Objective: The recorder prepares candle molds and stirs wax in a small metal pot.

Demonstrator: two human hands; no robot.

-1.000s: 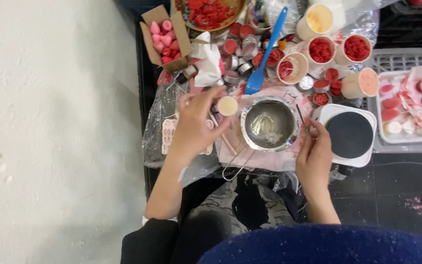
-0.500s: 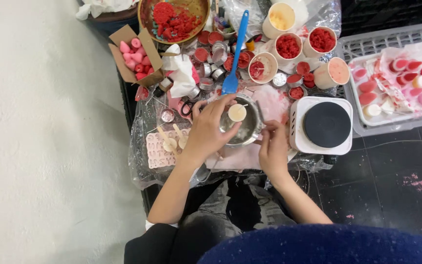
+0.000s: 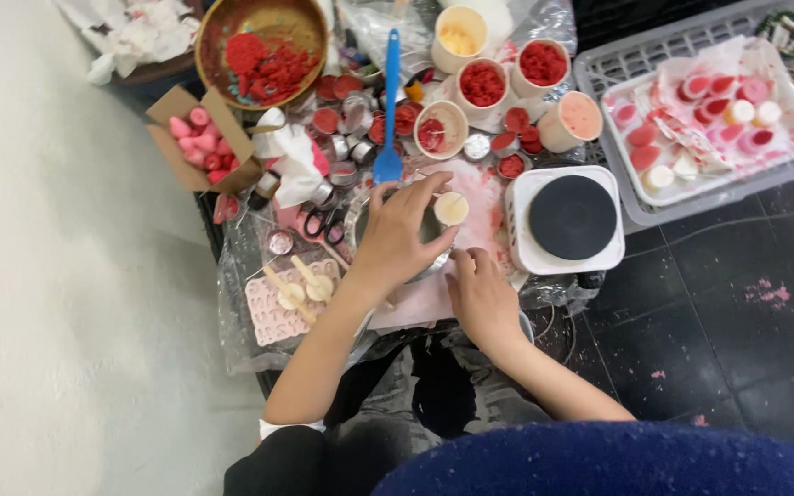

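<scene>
My left hand (image 3: 397,234) reaches over a round metal pot (image 3: 357,216) and pinches a small tin cup of cream wax (image 3: 450,208) at the pot's right side. The hand hides most of the pot. My right hand (image 3: 482,294) rests with curled fingers on the pink-stained sheet just below the cup, at the pot's near right edge. Whether it grips anything is hidden. A white hot plate with a black disc (image 3: 572,218) stands right of both hands.
A blue spatula (image 3: 390,92), paper cups of red wax (image 3: 482,84), a bowl of red wax (image 3: 264,46) and a cardboard box of pink pieces (image 3: 202,138) crowd the back. A pink mould with sticks (image 3: 291,298) lies left. A grey basket (image 3: 599,69) holding a tray sits right.
My left hand has carried the small cream cup from the pot's left rim across to its right side. My right hand has drawn in closer under the cup.
</scene>
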